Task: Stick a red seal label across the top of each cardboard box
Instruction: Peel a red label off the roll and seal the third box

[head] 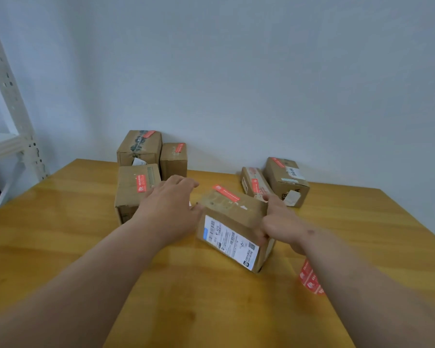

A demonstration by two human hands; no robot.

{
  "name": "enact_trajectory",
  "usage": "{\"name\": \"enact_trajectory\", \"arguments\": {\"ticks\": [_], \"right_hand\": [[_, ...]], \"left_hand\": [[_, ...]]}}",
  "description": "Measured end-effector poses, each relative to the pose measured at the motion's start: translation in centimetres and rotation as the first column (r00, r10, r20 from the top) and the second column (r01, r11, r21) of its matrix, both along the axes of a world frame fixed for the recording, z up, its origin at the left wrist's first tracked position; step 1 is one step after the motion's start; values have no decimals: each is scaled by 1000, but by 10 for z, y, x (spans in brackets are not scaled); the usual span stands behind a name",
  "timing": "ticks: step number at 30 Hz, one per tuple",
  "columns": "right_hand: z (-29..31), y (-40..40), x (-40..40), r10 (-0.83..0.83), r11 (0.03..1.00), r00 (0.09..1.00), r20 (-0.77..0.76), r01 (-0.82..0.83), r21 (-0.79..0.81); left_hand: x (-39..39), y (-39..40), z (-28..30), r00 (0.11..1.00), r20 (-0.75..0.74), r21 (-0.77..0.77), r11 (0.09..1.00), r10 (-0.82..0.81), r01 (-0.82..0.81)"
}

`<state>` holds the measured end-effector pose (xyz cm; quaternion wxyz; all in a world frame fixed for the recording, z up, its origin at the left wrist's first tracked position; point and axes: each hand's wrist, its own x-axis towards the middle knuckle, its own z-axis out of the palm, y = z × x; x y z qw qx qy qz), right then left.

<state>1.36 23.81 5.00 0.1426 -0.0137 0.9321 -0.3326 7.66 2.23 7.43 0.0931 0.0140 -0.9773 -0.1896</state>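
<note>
A cardboard box [232,223] with a white shipping label on its front sits mid-table, a red seal label [226,192] across its top far edge. My right hand [280,222] grips the box's right side. My left hand [170,199] rests at its left side, fingers spread, thumb touching the box corner. A roll of red seal labels [309,277] lies on the table, partly hidden by my right forearm.
Several other sealed cardboard boxes stand behind: one [133,189] just left of my left hand, two [140,146] [173,159] against the wall, two [255,183] [286,179] at the right. A white metal shelf [13,116] stands left of the wooden table [60,234].
</note>
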Motion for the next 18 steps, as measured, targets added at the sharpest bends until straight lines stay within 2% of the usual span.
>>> {"name": "enact_trajectory", "arguments": {"ticks": [5, 10, 12, 15, 18], "right_hand": [[9, 21, 20, 213, 977, 965, 152, -207, -54], [15, 24, 31, 416, 903, 880, 229, -429, 8], [17, 21, 33, 432, 899, 870, 239, -435, -43], [16, 9, 32, 354, 932, 920, 166, -333, -142], [5, -7, 28, 286, 958, 958, 3, -286, -29]], "left_hand": [[8, 4, -5, 998, 61, 57, 998, 9, -13], [22, -1, -16, 952, 299, 294, 956, -72, -20], [26, -4, -21, 940, 329, 403, 914, -91, -52], [27, -6, -25, 947, 317, 539, 833, -62, -126], [27, -6, -25, 948, 318, 583, 796, -37, -164]]}}
